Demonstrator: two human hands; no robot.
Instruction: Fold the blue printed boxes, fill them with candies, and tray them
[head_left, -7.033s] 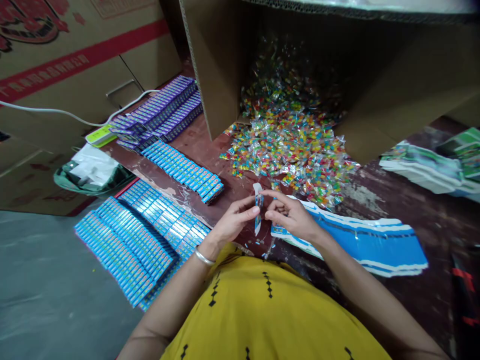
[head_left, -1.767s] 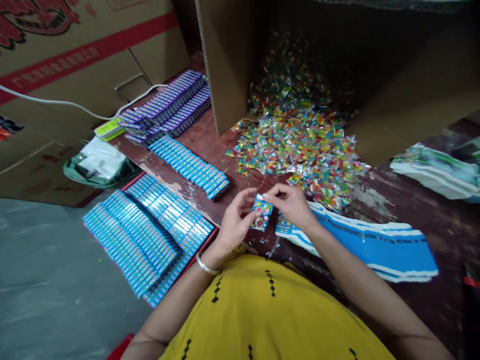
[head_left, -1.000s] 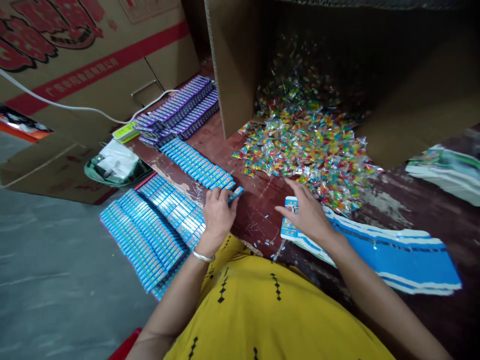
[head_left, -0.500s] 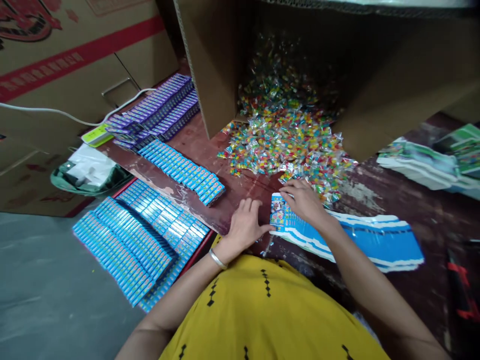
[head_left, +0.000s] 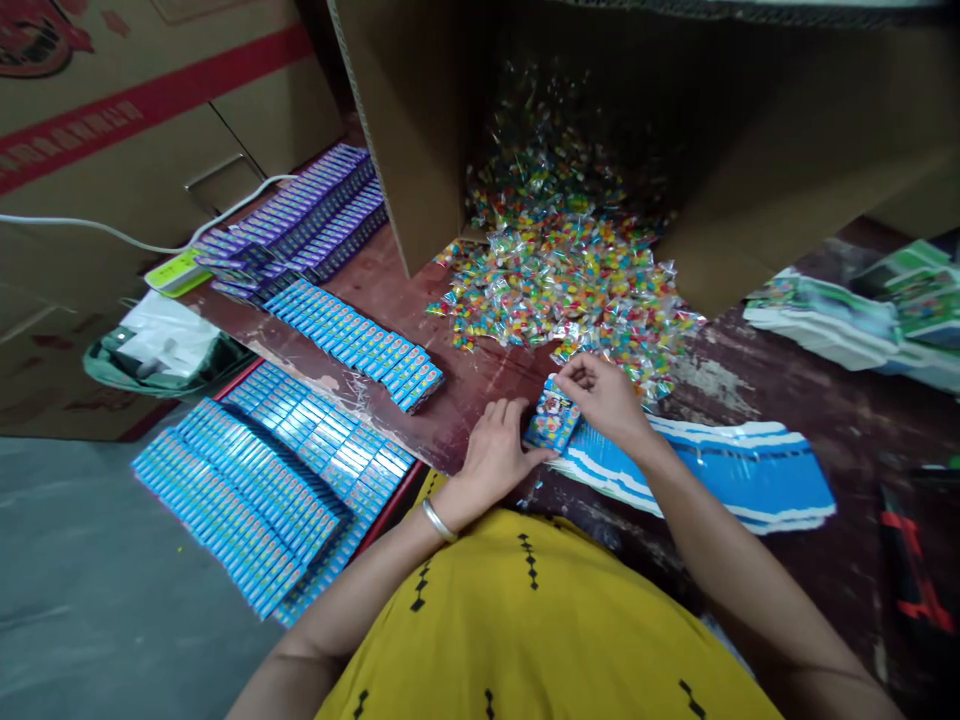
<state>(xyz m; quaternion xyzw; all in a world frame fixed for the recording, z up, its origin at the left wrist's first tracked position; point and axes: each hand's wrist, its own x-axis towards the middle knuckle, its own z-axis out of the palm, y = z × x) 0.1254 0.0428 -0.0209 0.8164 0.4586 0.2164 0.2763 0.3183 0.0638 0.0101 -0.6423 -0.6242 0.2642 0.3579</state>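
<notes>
Blue and white, a flat printed carton (head_left: 553, 418) at center is grasped by the right hand (head_left: 600, 398). The left hand (head_left: 496, 450), fingers spread, touches its lower edge.

Open strip of worktop (head_left: 480, 368) between the row of blue boxes (head_left: 356, 340) and the pile of candy packets (head_left: 555, 285); obstructed nearer the front edge by the left hand (head_left: 499, 450). Upright carton (head_left: 405, 150) walls flank the pile; overlapping blue sheets (head_left: 742, 470) cover the front right.
</notes>
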